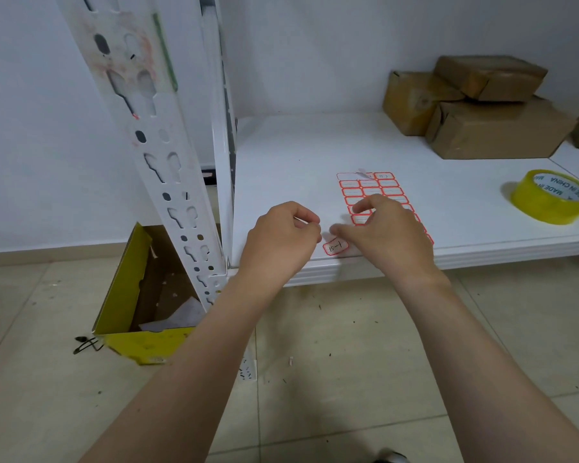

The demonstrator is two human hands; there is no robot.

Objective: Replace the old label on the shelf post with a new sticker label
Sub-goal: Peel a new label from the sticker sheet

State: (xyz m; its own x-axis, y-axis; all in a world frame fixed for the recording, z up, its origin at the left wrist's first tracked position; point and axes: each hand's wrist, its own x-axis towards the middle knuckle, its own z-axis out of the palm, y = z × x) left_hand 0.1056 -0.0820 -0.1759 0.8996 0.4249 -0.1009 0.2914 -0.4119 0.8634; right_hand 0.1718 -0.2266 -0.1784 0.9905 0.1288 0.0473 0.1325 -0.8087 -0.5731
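The new sticker label (335, 247) — a small red-bordered tag with handwriting on it — is seen lying on the white shelf board (315, 145) right at its front edge, just beside the near corner of the label sheet (370, 192). In the single head view, it lies below and between the two hands. The shelf post (154, 145) is seen well to the left, where only smudged residue is visible on its upper part; no old label can be made out on it, so the removal step is judged to be done. The step in hand appears to be the picking-up of the written label. A fingertip pinch at one edge is called for next, so that the tag can be lifted cleanly and carried across to the post.

The left hand (281, 235) is held just left of the label, fingers curled inward with the tips drawn together; whether anything is pinched between them cannot be told. The right hand (381, 232) is held palm-down over the sheet's lower part, fingers bent and loosely spread, thumb reaching toward the label — not closed on anything that can be seen. Both forearms are extended forward from the lower edge of the view.
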